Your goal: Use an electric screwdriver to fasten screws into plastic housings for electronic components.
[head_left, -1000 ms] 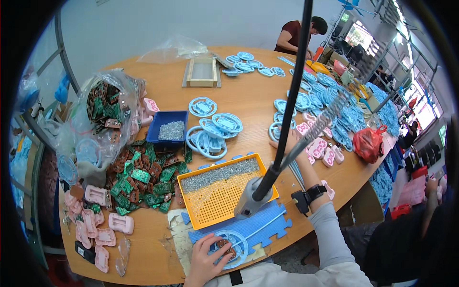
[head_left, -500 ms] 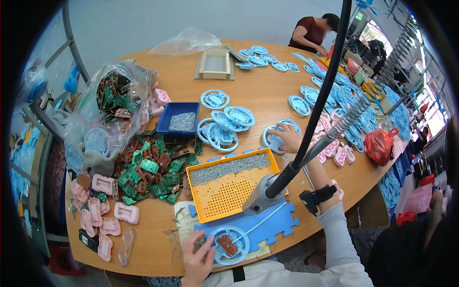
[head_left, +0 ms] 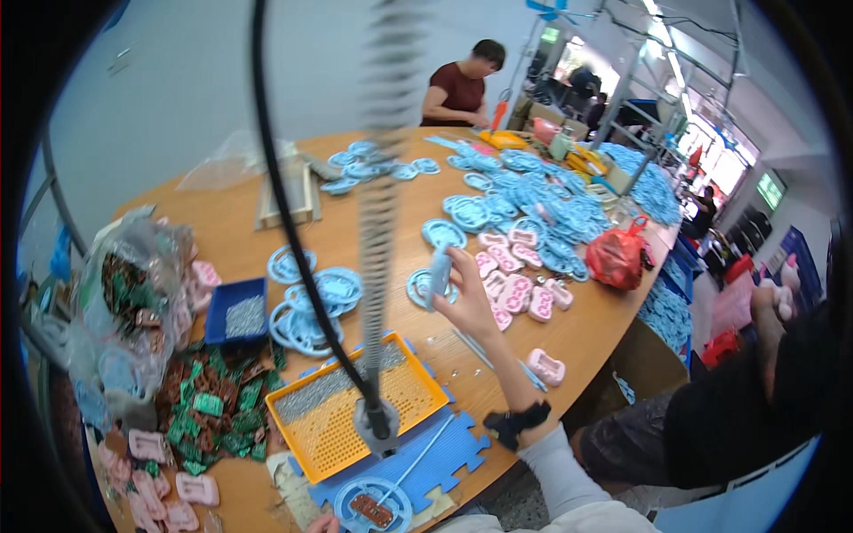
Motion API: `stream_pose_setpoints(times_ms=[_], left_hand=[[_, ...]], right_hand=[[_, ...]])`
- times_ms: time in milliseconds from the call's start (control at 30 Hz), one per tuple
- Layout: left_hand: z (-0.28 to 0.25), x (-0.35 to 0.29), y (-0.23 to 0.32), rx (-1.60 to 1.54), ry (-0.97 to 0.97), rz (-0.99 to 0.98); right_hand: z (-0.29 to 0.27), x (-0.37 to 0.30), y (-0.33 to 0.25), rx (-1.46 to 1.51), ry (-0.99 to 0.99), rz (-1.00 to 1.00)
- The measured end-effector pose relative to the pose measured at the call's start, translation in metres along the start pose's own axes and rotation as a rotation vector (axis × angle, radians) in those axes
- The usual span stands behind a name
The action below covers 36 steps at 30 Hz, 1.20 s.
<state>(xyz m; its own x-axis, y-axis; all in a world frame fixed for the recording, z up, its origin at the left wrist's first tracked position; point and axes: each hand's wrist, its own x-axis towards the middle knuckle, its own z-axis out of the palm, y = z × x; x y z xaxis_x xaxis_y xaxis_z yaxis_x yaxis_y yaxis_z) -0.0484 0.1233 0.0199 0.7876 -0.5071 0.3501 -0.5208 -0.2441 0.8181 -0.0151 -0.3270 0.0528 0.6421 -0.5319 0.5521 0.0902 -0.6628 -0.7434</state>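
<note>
My right hand (head_left: 468, 302) is raised over the right part of the table, closed on a light blue plastic wheel-shaped part (head_left: 439, 271) seen nearly edge-on. Just behind it on the table lies another blue wheel part (head_left: 418, 288). At the lower edge only the fingertips of my left hand (head_left: 324, 524) show, beside a blue wheel part (head_left: 397, 508); the rest is cut off. A brown circuit board (head_left: 371, 510) sits inside that wheel, which lies by a blue foam mat (head_left: 444, 457). A grey electric screwdriver (head_left: 378, 428) hangs above the yellow tray.
The yellow tray (head_left: 306, 466) and a dark blue bin (head_left: 213, 324) hold small screws. Green and brown circuit boards (head_left: 213, 404) are heaped left. Pink shells (head_left: 515, 293), many blue parts (head_left: 542, 209) and a red bag (head_left: 615, 258) lie right. A person (head_left: 458, 93) works at the far side.
My right hand has lifted a blue wheel part off the table. The view has swung right, and my left hand has mostly slipped out of the picture.
</note>
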Motion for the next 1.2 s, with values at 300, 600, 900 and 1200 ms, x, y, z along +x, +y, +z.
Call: stream_pose_setpoints(times_ms=[300, 600, 900, 1200], left_hand=[[0.003, -0.008, 0.028, -0.587, -0.257, 0.136], [-0.017, -0.018, 0.033, -0.804, -0.231, -0.706], [-0.017, -0.019, 0.009, -0.775, -0.203, -0.618], [-0.008, -0.009, -0.012, -0.608, -0.241, -0.736]], right_hand=[[0.012, -0.147, -0.214, 0.518, -0.558, -0.369], [0.062, -0.181, -0.199, 0.212, -0.815, -0.260], [0.047, -0.163, -0.178, 0.177, -1.033, -0.172], [0.067, -0.161, -0.169, -0.084, -1.136, -0.176]])
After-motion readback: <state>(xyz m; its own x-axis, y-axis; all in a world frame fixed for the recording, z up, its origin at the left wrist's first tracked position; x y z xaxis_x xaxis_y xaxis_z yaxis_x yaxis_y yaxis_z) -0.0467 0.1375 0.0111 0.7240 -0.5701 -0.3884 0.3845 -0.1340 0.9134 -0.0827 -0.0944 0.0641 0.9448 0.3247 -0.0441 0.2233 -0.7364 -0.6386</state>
